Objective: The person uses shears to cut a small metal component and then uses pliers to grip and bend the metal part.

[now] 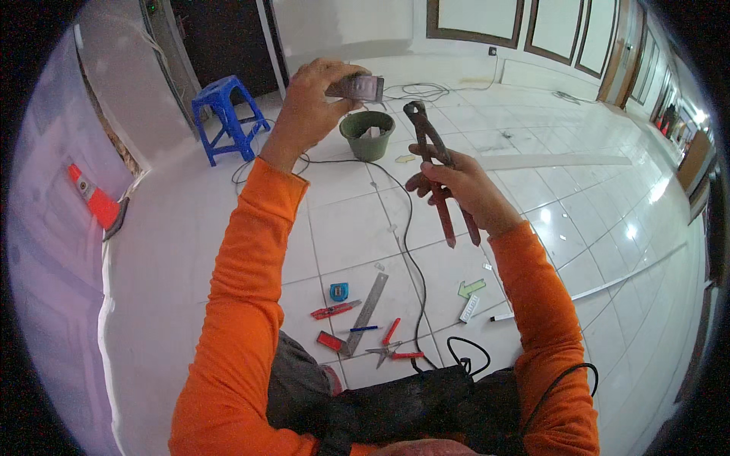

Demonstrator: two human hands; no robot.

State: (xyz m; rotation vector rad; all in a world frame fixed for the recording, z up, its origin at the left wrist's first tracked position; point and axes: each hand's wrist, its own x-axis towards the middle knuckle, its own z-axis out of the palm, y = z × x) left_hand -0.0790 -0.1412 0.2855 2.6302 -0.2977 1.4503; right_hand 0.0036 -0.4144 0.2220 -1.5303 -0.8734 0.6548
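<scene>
My left hand [308, 106] is raised at the upper middle, closed on a small grey rectangular piece [363, 88]. My right hand [464, 182], right of centre, grips long pincers [423, 129] with red handles, their dark jaws pointing up. A green bucket [365, 148] with pale bits inside stands on the floor beyond, between the two hands. Below them on the tiles lie a metal square [369, 308], a blue tape measure [339, 291], a red utility knife [331, 310] and red-handled pliers [407, 354].
A blue plastic stool [228, 114] stands at the back left, and a red-orange object [93, 196] by the left wall. Black cables [408, 228] cross the tiled floor [342, 220]. A pale strip [555, 161] and a long thin bar [585, 293] lie at the right, near a green paper arrow [471, 287].
</scene>
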